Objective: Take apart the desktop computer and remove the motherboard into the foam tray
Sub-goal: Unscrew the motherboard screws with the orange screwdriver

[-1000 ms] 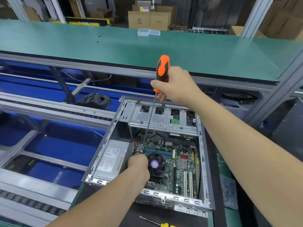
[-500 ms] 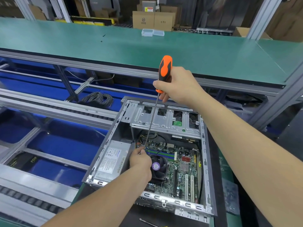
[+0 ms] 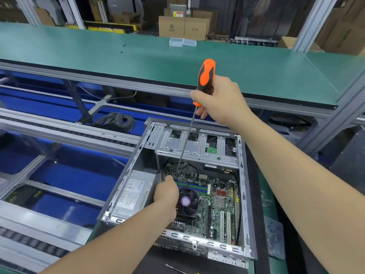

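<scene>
The green motherboard [image 3: 215, 202], still in the open grey metal case [image 3: 243, 184], looks ready for unscrewing: the left hand [image 3: 166, 192], fingers hidden, has moved off the black fan [image 3: 192, 206] to the tip of the orange-handled screwdriver [image 3: 205, 78] that the right hand [image 3: 221, 97] grips.

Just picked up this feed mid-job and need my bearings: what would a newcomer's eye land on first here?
The orange-handled screwdriver stands out first, gripped by the right hand above the open computer case, its long shaft reaching down to the far left corner of the motherboard. There the left hand sits by the tip, beside the cooler fan; what its fingers hold is hidden.
</scene>
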Demonstrator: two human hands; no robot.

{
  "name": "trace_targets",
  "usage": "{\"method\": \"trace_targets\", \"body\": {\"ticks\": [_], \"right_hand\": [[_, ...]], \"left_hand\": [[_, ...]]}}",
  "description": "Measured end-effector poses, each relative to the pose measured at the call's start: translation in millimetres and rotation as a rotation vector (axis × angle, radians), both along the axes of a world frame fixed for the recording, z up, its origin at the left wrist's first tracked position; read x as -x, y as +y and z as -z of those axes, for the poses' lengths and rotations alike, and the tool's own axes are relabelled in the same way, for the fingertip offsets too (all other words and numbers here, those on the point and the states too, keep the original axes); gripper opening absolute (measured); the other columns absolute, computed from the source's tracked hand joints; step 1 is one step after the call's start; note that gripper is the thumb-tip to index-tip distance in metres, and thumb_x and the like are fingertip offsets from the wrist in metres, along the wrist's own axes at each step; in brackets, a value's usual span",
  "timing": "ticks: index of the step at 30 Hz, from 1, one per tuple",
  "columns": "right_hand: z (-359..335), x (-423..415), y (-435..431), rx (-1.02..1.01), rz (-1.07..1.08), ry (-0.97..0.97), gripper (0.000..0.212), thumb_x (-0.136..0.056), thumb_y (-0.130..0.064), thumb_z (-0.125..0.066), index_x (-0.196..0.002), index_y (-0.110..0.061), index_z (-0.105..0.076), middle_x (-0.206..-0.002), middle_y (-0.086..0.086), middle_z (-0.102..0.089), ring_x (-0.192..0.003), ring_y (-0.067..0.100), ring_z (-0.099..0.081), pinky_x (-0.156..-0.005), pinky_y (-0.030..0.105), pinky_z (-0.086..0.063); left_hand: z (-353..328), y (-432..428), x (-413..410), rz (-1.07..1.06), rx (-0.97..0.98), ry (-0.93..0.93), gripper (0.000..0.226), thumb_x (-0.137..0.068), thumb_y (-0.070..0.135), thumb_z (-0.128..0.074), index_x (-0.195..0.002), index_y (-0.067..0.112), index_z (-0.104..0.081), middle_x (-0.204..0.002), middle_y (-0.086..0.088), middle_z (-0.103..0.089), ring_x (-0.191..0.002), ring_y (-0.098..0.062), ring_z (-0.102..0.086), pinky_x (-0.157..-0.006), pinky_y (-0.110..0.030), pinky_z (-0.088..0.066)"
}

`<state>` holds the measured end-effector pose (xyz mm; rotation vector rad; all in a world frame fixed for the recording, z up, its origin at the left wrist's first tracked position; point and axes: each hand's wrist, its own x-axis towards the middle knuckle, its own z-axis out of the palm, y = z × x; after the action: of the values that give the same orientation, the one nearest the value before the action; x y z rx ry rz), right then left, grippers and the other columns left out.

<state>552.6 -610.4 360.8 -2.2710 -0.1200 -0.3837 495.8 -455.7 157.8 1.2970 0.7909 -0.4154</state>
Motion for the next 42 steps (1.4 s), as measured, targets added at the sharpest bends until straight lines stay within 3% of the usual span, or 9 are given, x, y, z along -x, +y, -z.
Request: {"method": "trace_targets", "body": {"ticks": [3, 9, 18, 23, 26, 30, 33, 37, 42], "right_hand": [[-4.4, 4.4, -4.7, -0.021, 0.042, -0.062, 0.023, -0.091, -0.026, -0.062, -0.088, -0.003, -0.059, -0.062, -0.001, -0.073, -0.051, 0.015, -0.072, -0.057, 0.027, -0.059], [-12.4, 12.6, -10.9, -0.066, 0.097, -0.125, 0.021, -0.088, -0.023, -0.063, -0.085, -0.003, -0.060, -0.059, 0.001, -0.072, -0.050, 0.019, -0.071, -0.054, 0.027, -0.058], [0.9, 22.0, -4.5, -0.071, 0.085, -0.047, 0.020, -0.087, -0.023, -0.064, -0.084, -0.003, -0.059, -0.061, 0.001, -0.073, -0.051, 0.020, -0.072, -0.052, 0.032, -0.060], [8.3, 20.2, 1.9, -0.066, 0.067, -0.021, 0.021, -0.087, -0.024, -0.064, -0.083, -0.004, -0.059, -0.060, 0.001, -0.072, -0.051, 0.019, -0.072, -0.050, 0.027, -0.055], [13.8, 19.2, 9.3, -0.109, 0.026, -0.001, 0.024, -0.088, -0.025, -0.065, -0.085, -0.003, -0.058, -0.063, 0.004, -0.073, -0.054, 0.025, -0.073, -0.050, 0.034, -0.058], [31.2, 21.4, 25.5, -0.152, -0.058, 0.015, 0.024, -0.092, -0.024, -0.066, -0.088, -0.002, -0.056, -0.063, 0.005, -0.071, -0.053, 0.025, -0.074, -0.048, 0.039, -0.060], [48.1, 22.6, 36.9, -0.127, -0.102, 0.024, 0.021, -0.092, -0.021, -0.065, -0.086, -0.003, -0.055, -0.061, 0.004, -0.070, -0.051, 0.021, -0.073, -0.048, 0.037, -0.059], [69.0, 21.0, 47.6, -0.081, -0.152, 0.027, 0.020, -0.093, -0.021, -0.064, -0.088, -0.005, -0.054, -0.061, 0.003, -0.072, -0.048, 0.016, -0.071, -0.052, 0.033, -0.057], [89.4, 18.6, 54.0, -0.099, -0.192, 0.068, 0.020, -0.095, -0.022, -0.063, -0.089, -0.008, -0.050, -0.058, 0.003, -0.070, -0.049, 0.018, -0.071, -0.057, 0.041, -0.059]], "left_hand": [[-12.4, 12.3, -3.3, 0.016, 0.296, -0.012, 0.035, -0.103, 0.017, -0.037, -0.068, 0.020, -0.035, -0.056, 0.004, -0.032, -0.042, -0.011, -0.023, -0.036, -0.023, -0.021], [-45.7, 39.3, -21.2, 0.156, 0.659, -0.010, 0.021, -0.098, 0.006, -0.035, -0.084, 0.012, -0.048, -0.069, -0.003, -0.047, -0.052, -0.013, -0.038, -0.052, -0.023, -0.034], [-67.0, 51.6, -40.8, 0.348, 0.365, -0.187, 0.031, -0.102, 0.020, -0.044, -0.073, 0.011, -0.049, -0.055, 0.002, -0.032, -0.043, -0.011, -0.023, -0.039, -0.023, -0.020], [-83.4, 58.1, -50.2, 0.761, 0.125, -0.572, 0.035, -0.100, 0.038, -0.061, -0.117, 0.009, -0.071, -0.056, 0.006, -0.017, -0.046, -0.013, -0.013, -0.043, -0.026, -0.013], [-96.6, 61.2, -53.2, 0.964, 0.014, -0.788, 0.038, -0.098, 0.050, -0.060, -0.119, 0.021, -0.074, -0.057, 0.007, -0.021, -0.049, -0.017, -0.014, -0.047, -0.032, -0.011], [-92.6, 66.4, -59.0, 1.023, -0.151, -0.932, 0.027, -0.102, 0.038, -0.058, -0.109, 0.022, -0.078, -0.050, 0.014, -0.033, -0.044, -0.011, -0.028, -0.044, -0.024, -0.022], [-81.0, 74.3, -60.6, 1.059, -0.261, -1.006, 0.028, -0.105, 0.030, -0.055, -0.110, 0.012, -0.077, -0.046, 0.024, -0.049, -0.044, 0.010, -0.047, -0.046, -0.002, -0.031], [-68.8, 82.4, -64.7, 1.085, -0.245, -0.990, 0.032, -0.099, 0.048, -0.058, -0.103, 0.024, -0.080, -0.054, 0.013, -0.032, -0.047, -0.003, -0.029, -0.049, -0.017, -0.024], [-53.9, 88.6, -67.8, 1.068, -0.161, -1.014, 0.022, -0.102, 0.023, -0.057, -0.100, 0.011, -0.076, -0.053, 0.021, -0.050, -0.049, 0.004, -0.040, -0.052, -0.005, -0.030]]}}
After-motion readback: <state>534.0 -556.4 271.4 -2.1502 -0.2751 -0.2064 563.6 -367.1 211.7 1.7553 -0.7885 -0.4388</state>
